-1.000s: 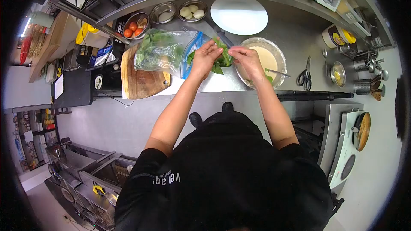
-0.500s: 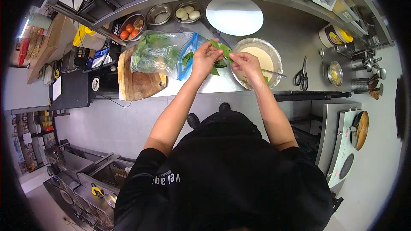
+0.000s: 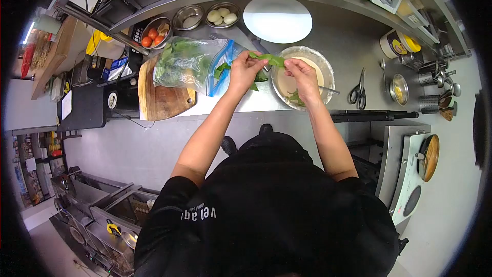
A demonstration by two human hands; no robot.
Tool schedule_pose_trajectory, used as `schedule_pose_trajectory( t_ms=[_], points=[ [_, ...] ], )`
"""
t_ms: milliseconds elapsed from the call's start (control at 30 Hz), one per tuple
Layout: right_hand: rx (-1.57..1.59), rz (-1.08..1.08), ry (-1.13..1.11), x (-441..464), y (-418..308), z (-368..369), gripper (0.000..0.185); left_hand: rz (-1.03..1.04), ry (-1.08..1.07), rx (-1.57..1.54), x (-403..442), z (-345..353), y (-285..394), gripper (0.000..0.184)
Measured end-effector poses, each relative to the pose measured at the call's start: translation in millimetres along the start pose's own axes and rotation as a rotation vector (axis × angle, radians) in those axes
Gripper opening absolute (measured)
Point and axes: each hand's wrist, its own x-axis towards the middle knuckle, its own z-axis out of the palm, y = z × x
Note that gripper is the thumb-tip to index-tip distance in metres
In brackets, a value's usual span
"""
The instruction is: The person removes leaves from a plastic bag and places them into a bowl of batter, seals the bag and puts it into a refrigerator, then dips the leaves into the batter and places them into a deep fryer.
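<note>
A green leaf [image 3: 271, 59] is stretched between my two hands. My left hand [image 3: 245, 71] pinches its left end, and my right hand [image 3: 303, 76] pinches its right end above the left side of a bowl of pale batter [image 3: 328, 72]. Inside the bowl lie a green leaf [image 3: 295, 98] and a metal utensil whose handle [image 3: 329, 90] sticks out to the right. Left of my hands is a clear zip bag of leaves [image 3: 179, 61] with a blue seal, partly over a wooden cutting board [image 3: 164, 100]. More leaves show beside and under my left hand.
Behind are a white oval plate [image 3: 278, 19], a bowl of eggs or peeled onions [image 3: 222, 15], a small metal bowl [image 3: 188, 17] and a bowl of tomatoes [image 3: 156, 33]. To the right lie black scissors [image 3: 358, 92], a small bowl [image 3: 398, 90] and a lidded tub [image 3: 400, 44].
The leaf between my hands is now stretched out sideways, and my right hand has turned and moved slightly apart from my left. The whole view has shifted a little.
</note>
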Motion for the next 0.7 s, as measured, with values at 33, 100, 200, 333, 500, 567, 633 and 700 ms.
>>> schedule_pose_trajectory(
  t_ms=[33,100,200,333,500,567,633,700],
  points=[
    [0.063,-0.027,-0.027,1.0,0.2,-2.4,0.016,-0.001,0.003,0.000,0.1,0.6,1.0,0.032],
    [0.127,-0.051,-0.056,2.1,-1.7,-4.7,0.016,0.014,0.029,0.122,1.1,2.5,3.4,0.034],
    [0.170,-0.114,-0.019,4.3,-10.1,-6.2,0.014,0.081,-0.017,-0.024,3.7,8.8,5.4,0.034],
    [0.084,-0.115,-0.019,5.8,-25.2,-11.1,0.016,0.172,-0.113,0.122,7.0,11.8,13.7,0.032],
    [-0.290,-0.189,-0.222,-3.3,-53.7,-23.1,0.020,0.269,-0.246,-0.019,9.5,21.6,8.4,0.033],
    [-0.254,-0.193,-0.236,-9.9,-53.2,-24.7,0.023,0.203,-0.247,-0.022,5.8,24.3,7.8,0.034],
    [-0.217,-0.196,-0.250,-11.9,-50.2,-28.9,0.026,0.137,-0.247,-0.024,-1.2,28.3,11.9,0.035],
    [-0.198,-0.137,-0.188,-11.7,-36.3,-40.8,0.029,0.053,-0.287,0.016,-9.8,33.8,14.9,0.036]
  ],
)
